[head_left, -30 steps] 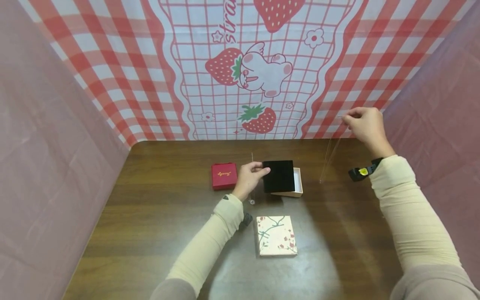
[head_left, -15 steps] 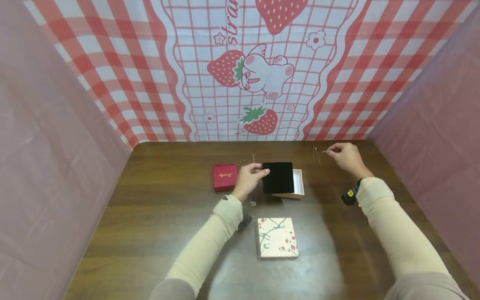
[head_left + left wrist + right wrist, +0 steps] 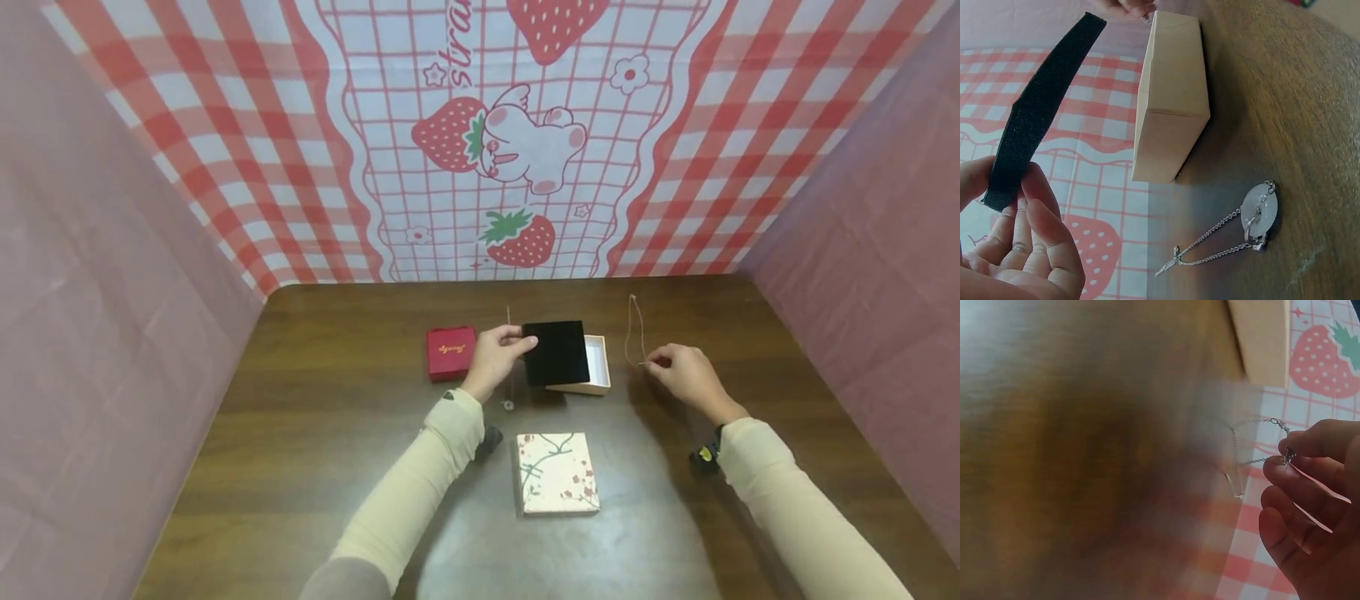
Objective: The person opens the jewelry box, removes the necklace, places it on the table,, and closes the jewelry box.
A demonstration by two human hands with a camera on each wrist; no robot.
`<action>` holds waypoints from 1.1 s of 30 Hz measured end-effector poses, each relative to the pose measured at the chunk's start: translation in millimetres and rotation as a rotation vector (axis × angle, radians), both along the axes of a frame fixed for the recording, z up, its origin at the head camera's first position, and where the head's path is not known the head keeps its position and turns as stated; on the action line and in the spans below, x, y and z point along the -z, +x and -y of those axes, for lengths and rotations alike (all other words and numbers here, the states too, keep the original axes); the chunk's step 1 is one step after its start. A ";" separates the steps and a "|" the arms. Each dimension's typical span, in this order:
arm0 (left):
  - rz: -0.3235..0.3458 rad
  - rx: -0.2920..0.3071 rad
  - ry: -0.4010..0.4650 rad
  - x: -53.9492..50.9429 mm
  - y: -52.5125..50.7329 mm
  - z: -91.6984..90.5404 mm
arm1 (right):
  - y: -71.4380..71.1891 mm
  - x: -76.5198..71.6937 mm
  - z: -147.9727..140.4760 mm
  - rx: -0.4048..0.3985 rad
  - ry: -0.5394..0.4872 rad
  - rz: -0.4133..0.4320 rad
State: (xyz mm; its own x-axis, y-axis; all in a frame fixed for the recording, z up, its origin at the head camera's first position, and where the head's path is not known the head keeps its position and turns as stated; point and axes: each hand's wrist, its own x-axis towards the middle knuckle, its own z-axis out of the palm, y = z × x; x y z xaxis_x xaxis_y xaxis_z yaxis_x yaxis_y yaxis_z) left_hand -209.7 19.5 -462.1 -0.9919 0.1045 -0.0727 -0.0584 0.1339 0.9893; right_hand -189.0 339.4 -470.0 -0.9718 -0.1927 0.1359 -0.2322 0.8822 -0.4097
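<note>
In the head view my left hand pinches a black foam pad between thumb and fingers. The pad is raised and partly covers an open cream box base with a white inside. To the right, my right hand pinches a thin chain necklace by one end, thumb against fingertip. The rest of that chain lies in a loop on the table. A second necklace with a round pale pendant lies on the wood below my left hand, its chain partly hidden in the head view.
A red box with gold lettering stands left of my left hand. Nearer me lies a cream box lid with a branch-and-blossom print. A checked strawberry cloth hangs behind the wooden table, with pink cloth on both sides.
My right hand has come down and toward me, and the necklace that hung in the air now lies mostly on the table. My left hand holds the pad in the same place.
</note>
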 end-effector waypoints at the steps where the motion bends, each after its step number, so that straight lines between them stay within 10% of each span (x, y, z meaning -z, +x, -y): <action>1: 0.005 0.001 0.006 0.5 0.1 0.1 | 2.2 2.2 -0.6 -0.002 0.008 0.001; 33: 0.010 0.013 0.045 3.8 1.2 -2.8 | 22.7 16.2 4.7 -0.036 0.149 0.040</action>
